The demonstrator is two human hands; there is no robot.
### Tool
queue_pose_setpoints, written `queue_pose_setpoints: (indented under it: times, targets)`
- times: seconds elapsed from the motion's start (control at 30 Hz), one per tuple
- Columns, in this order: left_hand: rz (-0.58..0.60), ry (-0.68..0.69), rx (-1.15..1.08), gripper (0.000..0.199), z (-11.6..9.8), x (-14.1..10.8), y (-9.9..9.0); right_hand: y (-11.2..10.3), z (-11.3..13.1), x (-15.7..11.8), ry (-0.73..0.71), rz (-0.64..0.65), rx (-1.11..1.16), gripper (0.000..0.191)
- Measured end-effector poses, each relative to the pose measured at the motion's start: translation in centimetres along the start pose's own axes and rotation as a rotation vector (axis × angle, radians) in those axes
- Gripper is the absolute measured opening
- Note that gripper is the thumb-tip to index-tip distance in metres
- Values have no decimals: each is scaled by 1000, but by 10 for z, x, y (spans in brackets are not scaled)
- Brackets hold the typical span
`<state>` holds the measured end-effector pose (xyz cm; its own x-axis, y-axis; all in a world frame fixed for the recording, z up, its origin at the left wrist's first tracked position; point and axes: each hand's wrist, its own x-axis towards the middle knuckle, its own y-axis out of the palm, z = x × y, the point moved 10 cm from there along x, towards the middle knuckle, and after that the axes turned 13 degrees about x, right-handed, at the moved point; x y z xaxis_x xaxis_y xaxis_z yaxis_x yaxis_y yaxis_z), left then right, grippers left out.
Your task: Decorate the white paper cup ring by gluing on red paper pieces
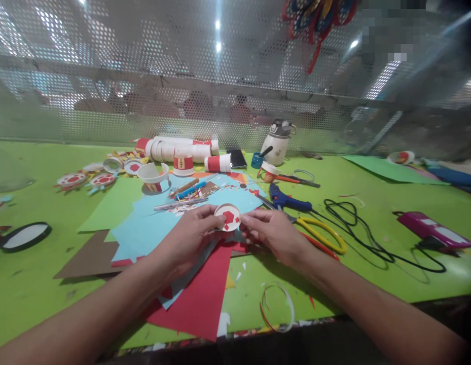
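My left hand (195, 225) grips the left edge of a paper cup bottom (228, 217), a small white disc with a rim and red paper pieces on its face. A larger red shape sits in its middle, with smaller red bits beside it. My right hand (265, 228) is closed at the disc's right edge, thumb and fingertip pinched by a small red bit. Whether the bit is loose or stuck down I cannot tell. Beneath both hands lie sheets of light blue paper (138, 223) and red paper (205, 299).
Yellow-handled scissors (326, 235) and a blue glue gun (292, 200) with a black cord lie right. Paper cups (183, 163), pens (191, 190) and a bottle (276, 144) stand or lie farther back. Decorated discs (102, 180) are at left, and a purple device (429, 228) far right.
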<state>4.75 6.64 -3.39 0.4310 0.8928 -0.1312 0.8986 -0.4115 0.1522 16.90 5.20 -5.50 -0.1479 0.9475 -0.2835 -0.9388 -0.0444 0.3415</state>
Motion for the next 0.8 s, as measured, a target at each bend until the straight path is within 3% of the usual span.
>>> queue_pose_setpoints:
  times: [0.17,0.3,0.57,0.8]
  targets:
    - [-36,-14,-8,5,1,2,-6,-6,6,1,-39,-44,-70,36]
    - [-45,-37,-15,6,4,2,-8,-11,22,-1,-157,-97,-188,38]
    - [-41,-78,10,3,8,2,-7,-4,57,-17,-441,-56,-311,35]
    - [-26,-103,-6,3,11,3,-5,-5,53,-14,-363,-38,-327,34]
